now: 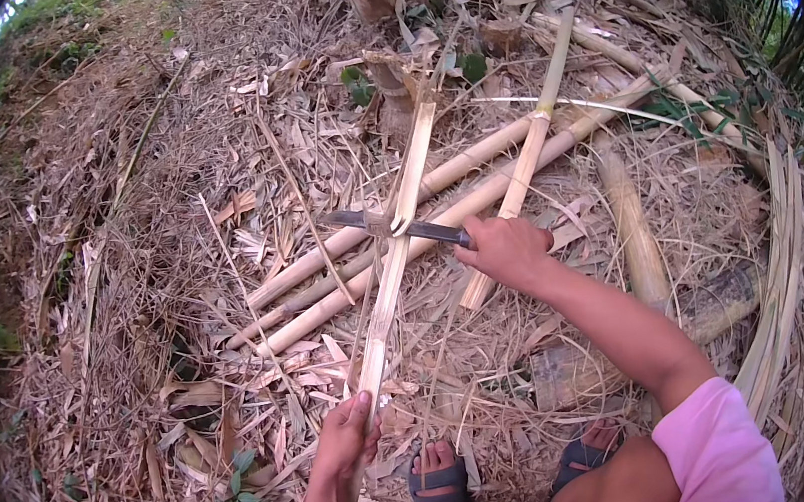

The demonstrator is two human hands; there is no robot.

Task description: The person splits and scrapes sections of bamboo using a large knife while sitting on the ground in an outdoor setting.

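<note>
My left hand (347, 436) is closed round the near end of a split bamboo strip (386, 305), which slants up and away over the bamboo poles. In my right hand (504, 250) is the handle of a long dark knife (435, 232). Its blade lies across the strip near the middle, pointing left, and a pale curl of bamboo stands up where blade and strip meet. Toward its far end the strip reaches a cut stump (392, 87). My right fingers wrap the knife handle, partly hidden by the back of the hand.
Long bamboo poles (476, 200) lie crosswise under the strip. Another split bamboo piece (527, 163) rests across them to the right. A thick bamboo section (578, 375) lies near my right foot, and a bundle of thin strips (773, 286) curves along the right. Dry leaves cover the ground.
</note>
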